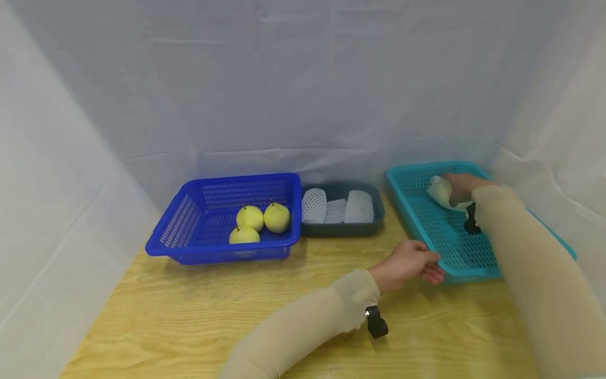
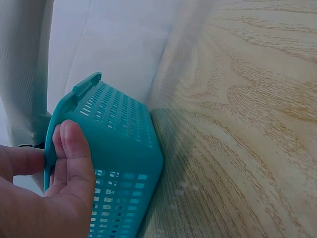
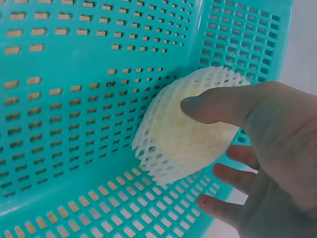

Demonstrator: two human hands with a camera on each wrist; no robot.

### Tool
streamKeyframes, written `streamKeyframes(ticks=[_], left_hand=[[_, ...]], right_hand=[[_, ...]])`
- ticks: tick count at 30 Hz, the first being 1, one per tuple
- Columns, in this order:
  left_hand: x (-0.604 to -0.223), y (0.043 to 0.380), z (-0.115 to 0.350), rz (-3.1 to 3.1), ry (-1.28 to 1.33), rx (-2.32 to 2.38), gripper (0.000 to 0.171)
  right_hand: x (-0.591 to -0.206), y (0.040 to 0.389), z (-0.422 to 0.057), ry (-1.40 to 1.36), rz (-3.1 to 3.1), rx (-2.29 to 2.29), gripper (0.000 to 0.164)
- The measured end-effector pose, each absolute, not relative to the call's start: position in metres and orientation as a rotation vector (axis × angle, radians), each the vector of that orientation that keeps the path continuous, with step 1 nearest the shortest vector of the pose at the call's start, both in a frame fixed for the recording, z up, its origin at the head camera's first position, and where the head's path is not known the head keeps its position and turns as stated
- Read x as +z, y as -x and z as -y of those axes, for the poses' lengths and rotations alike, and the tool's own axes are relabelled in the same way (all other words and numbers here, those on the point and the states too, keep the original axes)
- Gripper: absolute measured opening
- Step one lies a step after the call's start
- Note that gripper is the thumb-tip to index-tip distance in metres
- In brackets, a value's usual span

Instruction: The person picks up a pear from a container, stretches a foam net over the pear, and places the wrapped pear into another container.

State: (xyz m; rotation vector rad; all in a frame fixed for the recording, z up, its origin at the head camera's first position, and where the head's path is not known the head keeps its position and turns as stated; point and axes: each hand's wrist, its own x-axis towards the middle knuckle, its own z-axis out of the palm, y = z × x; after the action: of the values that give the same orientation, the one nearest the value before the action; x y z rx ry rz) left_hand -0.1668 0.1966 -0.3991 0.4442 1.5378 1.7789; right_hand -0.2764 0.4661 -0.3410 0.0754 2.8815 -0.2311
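On the right stands a teal plastic basket (image 1: 450, 231) with slotted walls. My left hand (image 1: 412, 263) pinches its near left corner; in the left wrist view the thumb lies over the rim (image 2: 58, 116) and the fingers press the outer wall. Inside, at the far end, my right hand (image 1: 464, 187) holds a pale yellow pear in a white foam net (image 3: 188, 134). The right thumb lies across the net, while several other fingers spread out below it. The netted pear lies against the basket's floor and wall.
A blue basket (image 1: 222, 247) on the left holds three yellow pears (image 1: 276, 218). Between the baskets, a dark green tray (image 1: 343, 229) contains several white foam nets (image 1: 360, 206). All stand on a wooden table (image 1: 189, 316), with white sheeting (image 1: 303, 95) behind and at both sides.
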Motion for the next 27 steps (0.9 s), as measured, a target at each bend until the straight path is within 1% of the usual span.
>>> streamKeyframes(ticks=[5, 15, 21, 27], left_hand=[[-0.401, 0.167, -0.200, -1.558, -0.438, 1.787, 0.016], [-0.401, 0.167, -0.203, -1.557, -0.425, 1.801, 0.016], [-0.402, 0.163, -0.207, -1.560, -0.420, 1.794, 0.015], [-0.401, 0.163, -0.207, -1.551, -0.418, 1.803, 0.019]], right_hand=[[-0.336, 0.275, -0.466, 0.019, -2.944, -0.127, 0.079], [-0.321, 0.254, -0.453, 0.270, -3.012, -0.010, 0.060], [-0.312, 0.229, -0.443, 0.387, -3.040, 0.029, 0.051], [-0.303, 0.200, -0.419, 0.489, -3.106, 0.049, 0.046]])
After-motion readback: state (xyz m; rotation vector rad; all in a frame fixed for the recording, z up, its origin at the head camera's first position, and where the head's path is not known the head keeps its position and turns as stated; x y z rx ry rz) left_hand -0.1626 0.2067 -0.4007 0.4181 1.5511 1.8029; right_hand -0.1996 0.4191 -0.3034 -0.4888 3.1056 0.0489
